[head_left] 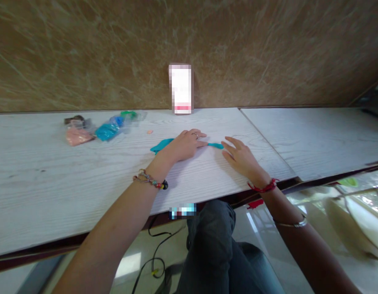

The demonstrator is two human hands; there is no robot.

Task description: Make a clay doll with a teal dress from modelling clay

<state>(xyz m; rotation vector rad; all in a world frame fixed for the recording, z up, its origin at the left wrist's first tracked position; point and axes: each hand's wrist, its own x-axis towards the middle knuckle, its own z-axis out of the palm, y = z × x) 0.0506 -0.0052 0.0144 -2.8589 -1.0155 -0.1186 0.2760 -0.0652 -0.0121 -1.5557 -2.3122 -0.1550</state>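
A thin teal strip of what looks like modelling clay (215, 145) lies on the white tabletop between my hands. My left hand (186, 143) is palm down over the table, its fingers stretched out, with a fingertip at the strip's left end. A wider teal clay piece (162, 145) shows behind my left wrist; whether it joins the strip is hidden under the hand. My right hand (240, 158) has its fingers apart, the tips close to the strip's right end. Whether they touch it I cannot tell.
A phone-like upright object (181, 89), its face blurred, leans on the brown marbled wall (268, 53). Clear bags of pink clay (78, 135) and blue clay (107, 131), plus a green piece (128, 114), lie left. A small pink bit (150, 132) sits nearer. Cables (156, 261) hang below the table edge.
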